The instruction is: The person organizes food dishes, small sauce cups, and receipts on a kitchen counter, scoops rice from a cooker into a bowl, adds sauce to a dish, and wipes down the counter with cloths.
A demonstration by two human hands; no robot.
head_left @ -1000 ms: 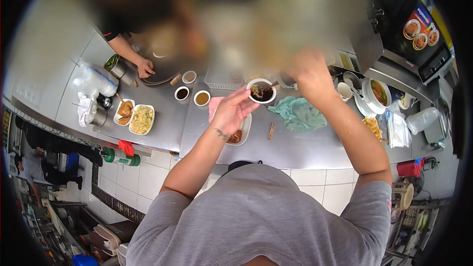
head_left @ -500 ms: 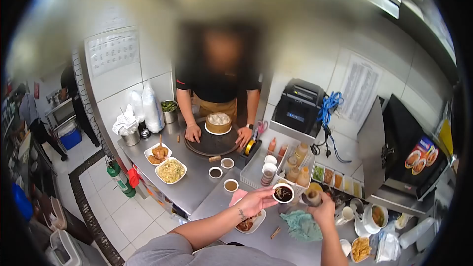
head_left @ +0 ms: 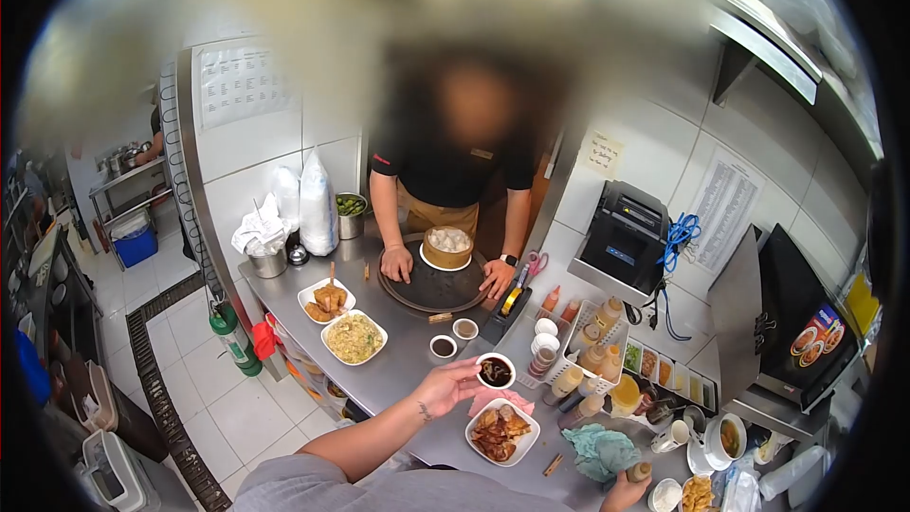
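Note:
My left hand [head_left: 451, 389] grips a small white sauce cup [head_left: 495, 372] by its side; dark sauce with pale bits shows inside. Below the cup sits a square white dish of browned meat pieces [head_left: 500, 432], beside a pink cloth. At the lower right, my right hand [head_left: 625, 493] is closed around a sauce bottle [head_left: 640, 471] whose brownish top shows; the rest is hidden. A green cloth [head_left: 601, 451] lies just above that hand. Two more sauce cups, one dark [head_left: 443, 347] and one brown [head_left: 464, 329], stand on the steel counter.
Across the counter, a person's hands rest on a round dark tray [head_left: 417, 284] with a bamboo steamer [head_left: 447, 245] of dumplings. Fried rice [head_left: 354, 338] and fried food [head_left: 327, 301] stand left. Sauce bottles fill a white basket [head_left: 595, 341]; a printer [head_left: 623, 232] sits behind.
My right hand has moved down and toward me with the bottle. My left hand has shifted slightly left with the sauce cup, uncovering the meat dish. The view has turned.

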